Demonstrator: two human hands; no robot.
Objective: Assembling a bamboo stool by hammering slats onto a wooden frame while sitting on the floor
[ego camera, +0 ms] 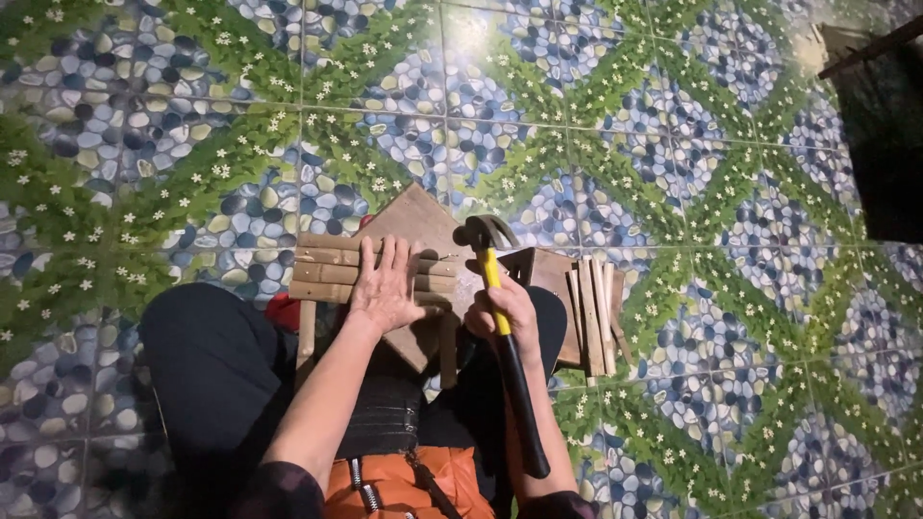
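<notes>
- Sitting on the patterned tile floor, I see my own lap nearest: dark trousers and an orange bag with dark straps just below the wooden board. The bag looks shut, so I cannot tell what is in it.
- My right hand is closed around the hammer, gripping its yellow-and-black handle just to the right of the board, with the black end of the handle trailing back toward my lap.
- The hammer's dark metal head sits at the board's right corner, close to the ends of the slats.
- My left hand lies flat with fingers spread, palm pressing down on the wooden slats; it pins them rather than grasps them.
- The slats lie side by side across the wooden board, which rests on my knees as a tilted square, one corner pointing away from me.
- To the right of the board, a loose bundle of thin wooden strips lies on a second brown panel.
- Beyond the board, the floor shows blue pebbles and green bands with small white flowers.
</notes>
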